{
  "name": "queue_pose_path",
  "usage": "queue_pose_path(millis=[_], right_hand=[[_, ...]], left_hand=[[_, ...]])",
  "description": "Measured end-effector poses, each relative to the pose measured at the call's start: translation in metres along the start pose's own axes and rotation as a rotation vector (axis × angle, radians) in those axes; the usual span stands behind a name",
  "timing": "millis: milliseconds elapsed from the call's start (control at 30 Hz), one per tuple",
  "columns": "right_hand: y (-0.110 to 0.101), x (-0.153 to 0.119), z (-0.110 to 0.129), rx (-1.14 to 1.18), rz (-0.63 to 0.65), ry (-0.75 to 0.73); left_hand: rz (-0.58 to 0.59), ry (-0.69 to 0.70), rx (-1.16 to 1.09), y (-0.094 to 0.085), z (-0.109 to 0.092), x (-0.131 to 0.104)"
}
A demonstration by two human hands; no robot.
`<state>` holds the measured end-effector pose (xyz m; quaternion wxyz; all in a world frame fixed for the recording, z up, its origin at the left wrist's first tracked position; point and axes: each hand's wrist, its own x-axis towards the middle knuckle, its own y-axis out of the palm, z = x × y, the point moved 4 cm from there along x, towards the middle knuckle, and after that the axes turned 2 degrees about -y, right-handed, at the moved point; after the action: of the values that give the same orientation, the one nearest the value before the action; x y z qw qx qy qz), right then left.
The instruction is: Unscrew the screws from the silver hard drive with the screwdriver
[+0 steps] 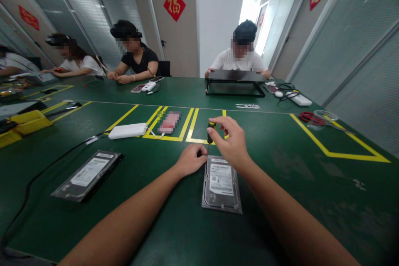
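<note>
Finding dark pieces, too blurred to name, in open yellow plastic bins (31, 124) at the far left of the green table (311, 187). Tracing a black cable (26, 189) toward a white rounded power bank (128, 131), then a pixelated pink rectangular device (169, 122) within yellow tape. Lying flat, nearer and lower left: a silver-and-black rectangular hard drive (87, 174) with a white label.

Crossing bare green space with the left forearm; bending the left hand's (190, 160) fingers toward its thumb beside the upper left corner of a second silver, white-labelled hard drive (221, 183). Cannot tell whether pinching anything there. Pinching the black-and-yellow handle of a slim screwdriver (211, 133) between right hand (232, 139) thumb and fingers, shaft pointing down at that corner. Placing the second drive flat between both forearms.

Leaving open tabletop right of the right forearm, up to yellow tape. Seeing a clear round plastic dish (326, 115) beyond, near a red looped thing (311, 118); cannot tell the contents.
</note>
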<state>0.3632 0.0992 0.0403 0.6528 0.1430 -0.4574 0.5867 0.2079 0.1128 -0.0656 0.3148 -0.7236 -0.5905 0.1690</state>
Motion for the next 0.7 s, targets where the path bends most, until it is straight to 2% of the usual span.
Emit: queue_pose_path(millis=[700], right_hand=[[-0.0022, 0.0007, 0.0035, 0.020, -0.033, 0.026]], left_hand=[[-0.013, 0.021, 0.039, 0.0005, -0.0007, -0.0007]])
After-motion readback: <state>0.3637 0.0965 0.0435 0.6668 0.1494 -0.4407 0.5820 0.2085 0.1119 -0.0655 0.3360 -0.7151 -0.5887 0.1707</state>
